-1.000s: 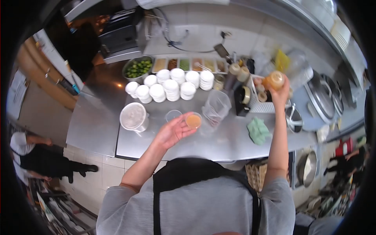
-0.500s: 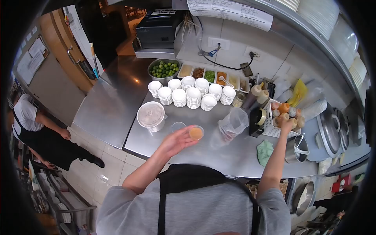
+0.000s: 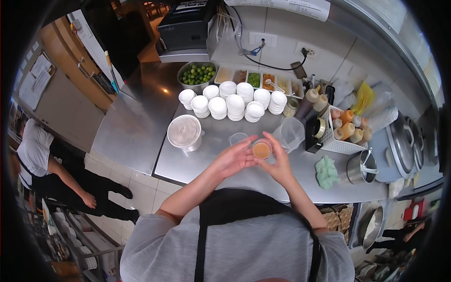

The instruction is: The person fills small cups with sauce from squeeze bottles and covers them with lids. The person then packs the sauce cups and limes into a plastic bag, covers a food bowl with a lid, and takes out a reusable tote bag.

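A small clear cup of orange-brown sauce (image 3: pixel 261 150) is held above the counter between my two hands. My right hand (image 3: pixel 278 164) grips it from the right, thumb below and fingers along the far rim. Fingers of my left hand (image 3: pixel 233 159), palm turned up, touch the cup's left side. Just beyond the left hand shows a clear round lid or cup (image 3: pixel 238 138); whether the hand touches it I cannot tell. A clear plastic bag (image 3: pixel 290 133) stands behind my right hand. To the left is a white lidded tub (image 3: pixel 184 133).
Stacked white bowls (image 3: pixel 235 107) line the counter, before a bowl of green limes (image 3: pixel 196 75) and topping trays (image 3: pixel 254 79). At right are a white basket of squeeze bottles (image 3: pixel 345 131), a green cloth (image 3: pixel 327 172) and a metal pot (image 3: pixel 361 168). Another person (image 3: pixel 56 174) stands at left.
My right hand has let go of a squeeze bottle in the basket and come to the sauce cup. My left hand and the cup have moved right. The other person's pose has shifted.
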A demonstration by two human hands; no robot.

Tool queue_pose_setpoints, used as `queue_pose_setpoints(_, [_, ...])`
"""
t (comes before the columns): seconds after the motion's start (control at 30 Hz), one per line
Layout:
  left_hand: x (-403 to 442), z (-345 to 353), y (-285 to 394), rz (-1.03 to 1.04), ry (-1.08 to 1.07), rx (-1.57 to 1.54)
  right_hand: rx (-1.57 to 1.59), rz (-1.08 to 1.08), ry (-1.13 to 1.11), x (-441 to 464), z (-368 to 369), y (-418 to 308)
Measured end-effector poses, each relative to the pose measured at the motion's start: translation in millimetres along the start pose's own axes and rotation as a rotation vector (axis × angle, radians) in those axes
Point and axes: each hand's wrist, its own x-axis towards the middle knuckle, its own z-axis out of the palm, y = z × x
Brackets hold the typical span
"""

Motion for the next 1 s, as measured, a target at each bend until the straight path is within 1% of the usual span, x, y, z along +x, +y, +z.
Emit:
queue_pose_setpoints(0.07, [-1,-8,-3,-0.021,-0.024,-0.047,0.038,0.016,0.059,0,6,5])
queue_pose_setpoints(0.13, [-5,-11,-6,0.065,-0.04,0.125,0.064,0.023,0.087,2,6,3])
queue_pose_setpoints(0.17, [-6,-12,-7,0.062,-0.036,0.117,0.089,0.021,0.114,4,6,1])
queue_pose_setpoints(0.23, [-8,-14,-6,0.11,0.014,0.22,0.12,0.029,0.134,7,2,2])
queue_pose_setpoints(0.27, [-8,-17,-4,0.106,0.018,0.215,0.149,0.029,0.158,8,2,2])
queue_pose_setpoints(0.33, [-7,-23,2,0.025,0.054,0.064,0.131,0.027,0.161,10,2,1])
queue_pose_setpoints(0.4, [-4,-21,14,-0.016,0.043,0.027,0.11,0.012,0.166,14,2,1])
queue_pose_setpoints(0.43, [-4,-19,19,-0.055,0.032,-0.01,0.068,0.017,0.155,14,3,2])
queue_pose_setpoints(0.47, [-3,-16,22,-0.053,0.032,-0.011,0.025,0.024,0.143,15,4,3])
queue_pose_setpoints(0.53, [0,-11,24,0.006,0.099,0.223,-0.015,0.029,0.121,18,4,0])
queue_pose_setpoints(0.57, [2,-11,25,-0.001,0.102,0.216,-0.055,0.04,0.102,18,5,0])
queue_pose_setpoints(0.63, [8,-13,24,0.003,0.163,0.347,-0.053,0.047,0.097,19,9,3])
queue_pose_setpoints(0.67, [10,-14,24,-0.018,0.168,0.334,-0.052,0.042,0.095,19,11,6])
queue_pose_setpoints(0.73, [13,-16,26,-0.012,0.178,0.463,-0.046,0.069,0.08,21,11,3])
queue_pose_setpoints(0.77, [13,-17,25,-0.033,0.181,0.45,-0.042,0.068,0.064,20,12,3])
queue_pose_setpoints(0.8, [15,-17,27,-0.02,0.192,0.486,-0.042,0.082,0.065,20,12,6])
queue_pose_setpoints(0.9, [18,-17,25,0.006,0.225,0.543,-0.081,0.024,0.043,21,14,13])
queue_pose_setpoints(0.97, [18,-19,24,0.021,0.25,0.565,0.012,0.071,0.075,20,18,17])
queue_pose_setpoints(1.0, [20,-24,21,0.067,0.255,0.614,0.012,0.067,0.075,18,20,26])
